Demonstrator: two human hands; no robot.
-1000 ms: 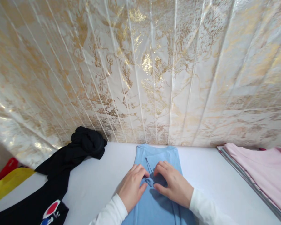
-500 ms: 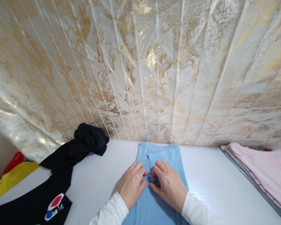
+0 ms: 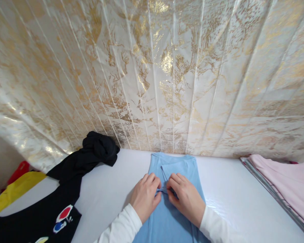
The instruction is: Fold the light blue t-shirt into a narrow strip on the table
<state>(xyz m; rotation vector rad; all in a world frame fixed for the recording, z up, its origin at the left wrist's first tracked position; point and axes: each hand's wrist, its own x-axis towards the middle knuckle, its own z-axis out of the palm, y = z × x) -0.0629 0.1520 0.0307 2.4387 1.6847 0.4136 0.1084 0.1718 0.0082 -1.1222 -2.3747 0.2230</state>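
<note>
A light blue shirt [image 3: 177, 222] lies lengthwise on the white table, its sides folded inward, with a sleeve flap [image 3: 176, 168] turned over near the far end. My left hand [image 3: 146, 197] rests over its left side, thumb and fingers closed on a bit of the blue cloth. Just opposite, my right hand [image 3: 186, 199] pinches the same cloth near the flap's dark edge. Between the two hands a short raised crease of fabric runs across. The fingertips partly hide what they grip.
To the left a black garment [image 3: 40, 216] with a coloured print sprawls beside a yellow cloth [image 3: 22, 185]. A folded stack topped by a pink garment [image 3: 281, 189] sits at the right. Behind the white table [image 3: 103, 202] hangs a gold-patterned curtain [image 3: 152, 77].
The bunched cloth between my fingers has flattened into a thinner crease. My hands remain in nearly the same place on the shirt. The whole view has shifted slightly.
</note>
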